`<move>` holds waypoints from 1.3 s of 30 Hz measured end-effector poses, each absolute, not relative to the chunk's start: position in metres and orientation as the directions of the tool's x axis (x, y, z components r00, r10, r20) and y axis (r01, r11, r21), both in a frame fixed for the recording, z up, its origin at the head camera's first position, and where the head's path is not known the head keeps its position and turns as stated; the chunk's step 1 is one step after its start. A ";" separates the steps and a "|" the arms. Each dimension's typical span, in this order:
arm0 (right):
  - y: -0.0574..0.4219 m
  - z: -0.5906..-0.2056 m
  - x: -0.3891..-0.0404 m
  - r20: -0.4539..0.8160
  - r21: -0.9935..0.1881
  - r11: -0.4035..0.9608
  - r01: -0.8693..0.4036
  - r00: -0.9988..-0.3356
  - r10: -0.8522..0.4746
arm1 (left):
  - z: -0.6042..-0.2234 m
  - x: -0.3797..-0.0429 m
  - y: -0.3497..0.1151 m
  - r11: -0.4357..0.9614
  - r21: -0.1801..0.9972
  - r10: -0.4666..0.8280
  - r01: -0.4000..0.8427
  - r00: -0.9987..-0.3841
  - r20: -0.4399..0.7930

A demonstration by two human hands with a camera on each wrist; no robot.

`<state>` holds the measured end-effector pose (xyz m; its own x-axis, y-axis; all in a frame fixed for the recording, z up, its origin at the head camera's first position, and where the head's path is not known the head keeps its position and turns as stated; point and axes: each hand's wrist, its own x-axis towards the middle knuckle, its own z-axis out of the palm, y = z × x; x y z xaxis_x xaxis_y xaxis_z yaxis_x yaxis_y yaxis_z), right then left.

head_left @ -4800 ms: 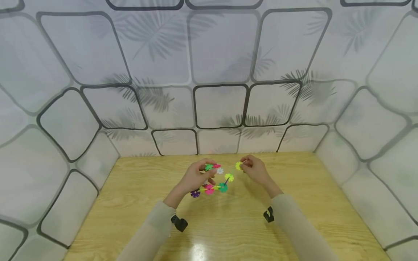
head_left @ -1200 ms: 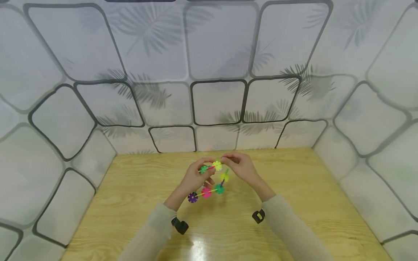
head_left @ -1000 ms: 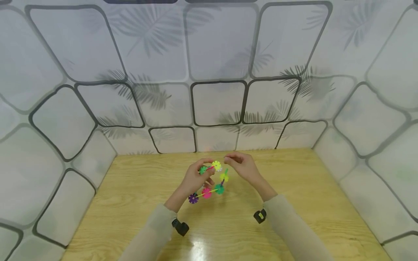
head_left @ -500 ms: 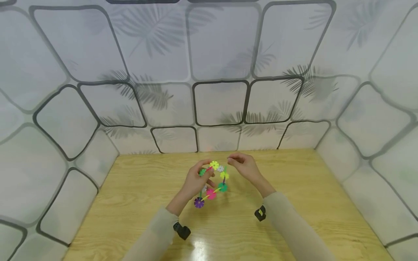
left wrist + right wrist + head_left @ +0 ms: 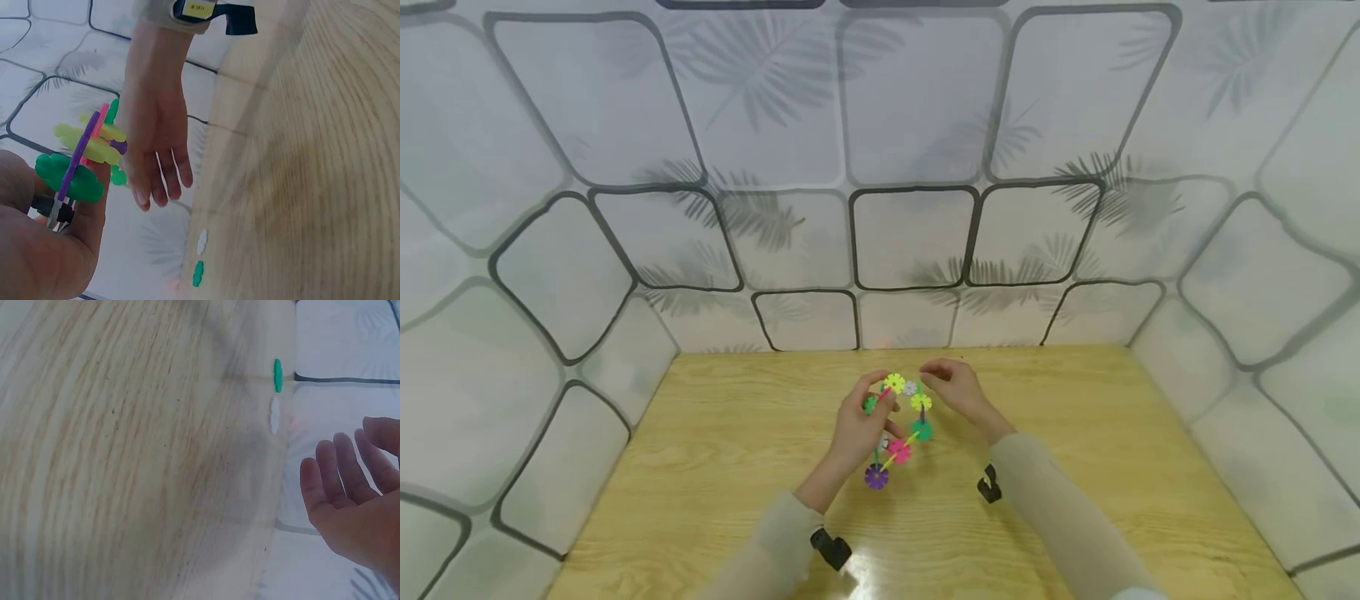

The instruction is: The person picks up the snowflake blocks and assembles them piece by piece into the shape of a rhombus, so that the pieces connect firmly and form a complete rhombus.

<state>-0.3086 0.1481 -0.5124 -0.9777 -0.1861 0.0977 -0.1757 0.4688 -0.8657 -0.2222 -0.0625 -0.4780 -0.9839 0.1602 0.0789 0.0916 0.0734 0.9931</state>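
My left hand [image 5: 856,433] holds a linked chain of notched plastic flower discs [image 5: 898,452] above the table. The chain curves downward, with purple, pink, green, yellow and white pieces. A yellow disc [image 5: 894,383] sits at its upper end, on a pink one by the thumb and index finger. In the left wrist view, a green disc [image 5: 70,178] and a purple one of the chain stand close to the fingers. Right of the chain, apart from it, my right hand [image 5: 958,392] has loosely bent fingers with nothing visible in them; the right wrist view shows this hand [image 5: 356,494] too.
A loose white disc [image 5: 275,415] and a loose green disc [image 5: 278,375] lie on the wooden table [image 5: 1037,517] near its back edge. Patterned cloth walls [image 5: 910,242] stand behind and at both sides.
Earlier, my right hand held the yellow disc; it then joined the pink disc in my left hand, and the right hand let go and drew back. The chain has since swung and tilted.
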 end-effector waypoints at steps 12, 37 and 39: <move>0.148 -0.551 -0.327 -0.003 -0.823 0.552 -0.130 -0.972 -0.233 | -0.490 -0.221 -0.058 0.062 0.994 0.133 0.090 -0.988 0.081; 0.136 -0.562 -0.333 0.000 -0.706 0.692 -0.153 -0.977 -0.215 | -0.498 -0.222 -0.070 0.076 0.992 0.143 0.099 -0.986 0.088; 0.135 -0.560 -0.333 0.003 -0.684 0.709 -0.170 -0.973 -0.230 | -0.498 -0.223 -0.070 0.076 0.991 0.149 0.107 -0.984 0.095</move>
<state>-0.3332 0.1352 -0.5599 -0.9732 -0.2301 0.0029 -0.1697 0.7091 -0.6844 -0.2229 -0.0703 -0.4982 -0.9843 0.1487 0.0947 0.1069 0.0764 0.9913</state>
